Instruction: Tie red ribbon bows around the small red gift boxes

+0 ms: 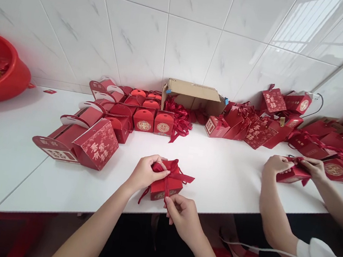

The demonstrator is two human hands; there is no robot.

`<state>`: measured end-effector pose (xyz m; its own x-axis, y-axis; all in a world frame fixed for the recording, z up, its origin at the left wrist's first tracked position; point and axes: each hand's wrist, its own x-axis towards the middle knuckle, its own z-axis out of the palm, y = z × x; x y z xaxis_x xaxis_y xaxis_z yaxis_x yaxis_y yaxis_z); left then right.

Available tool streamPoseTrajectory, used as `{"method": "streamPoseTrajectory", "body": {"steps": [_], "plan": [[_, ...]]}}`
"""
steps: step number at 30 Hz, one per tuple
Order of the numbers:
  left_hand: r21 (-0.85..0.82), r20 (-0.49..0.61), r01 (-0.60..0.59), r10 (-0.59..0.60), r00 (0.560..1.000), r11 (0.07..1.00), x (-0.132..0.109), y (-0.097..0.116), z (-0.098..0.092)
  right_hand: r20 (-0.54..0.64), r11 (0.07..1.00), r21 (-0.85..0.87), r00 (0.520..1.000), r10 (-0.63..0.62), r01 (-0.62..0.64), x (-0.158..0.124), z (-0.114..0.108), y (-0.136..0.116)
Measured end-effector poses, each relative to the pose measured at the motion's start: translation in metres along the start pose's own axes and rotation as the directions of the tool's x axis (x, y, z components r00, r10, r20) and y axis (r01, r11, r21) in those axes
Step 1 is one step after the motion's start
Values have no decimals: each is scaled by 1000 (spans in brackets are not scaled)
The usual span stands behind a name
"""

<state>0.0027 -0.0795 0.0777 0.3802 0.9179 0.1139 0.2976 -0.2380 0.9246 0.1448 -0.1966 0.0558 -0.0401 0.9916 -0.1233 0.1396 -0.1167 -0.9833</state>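
A small red gift box (158, 192) sits near the front edge of the white table, with a dark red ribbon (185, 178) in a bow on its top. My left hand (147, 171) pinches a loop of that ribbon at the upper left of the box. Below, at the box's front, my right hand (183, 214) is closed on a hanging end of the same ribbon, thumb against fingers. Another ribbon tail droops down the box's left side.
Rows of red boxes (100, 144) stand at left. Behind is a cardboard carton (195, 90) of ribbons; tied boxes (261, 132) pile up at right. A red basin (16, 78) is far left. At right, a co-worker's hands (277, 165) handle another box on the white table (224, 182).
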Motion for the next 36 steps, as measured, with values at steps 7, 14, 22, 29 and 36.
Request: {"method": "streamPoseTrajectory", "body": {"steps": [7,14,22,29,36], "plan": [[11,35,-1,1,999,1000,2,-2,-3,17,998,-58,1000,-16,17,-5,7,0],[-66,219,-23,37,975,998,4,-3,-13,-250,901,-185,868,-429,392,-2,-31,-15],[-82,342,-74,98,935,994,-1,1,-16,170,800,-352,874,-455,485,45,-63,-24],[-85,347,-81,106,932,993,-4,2,-18,120,762,-362,837,-534,538,54,-60,-14],[-73,334,-114,132,933,991,-5,1,-16,103,730,-414,825,-556,544,52,-61,-8]]}}
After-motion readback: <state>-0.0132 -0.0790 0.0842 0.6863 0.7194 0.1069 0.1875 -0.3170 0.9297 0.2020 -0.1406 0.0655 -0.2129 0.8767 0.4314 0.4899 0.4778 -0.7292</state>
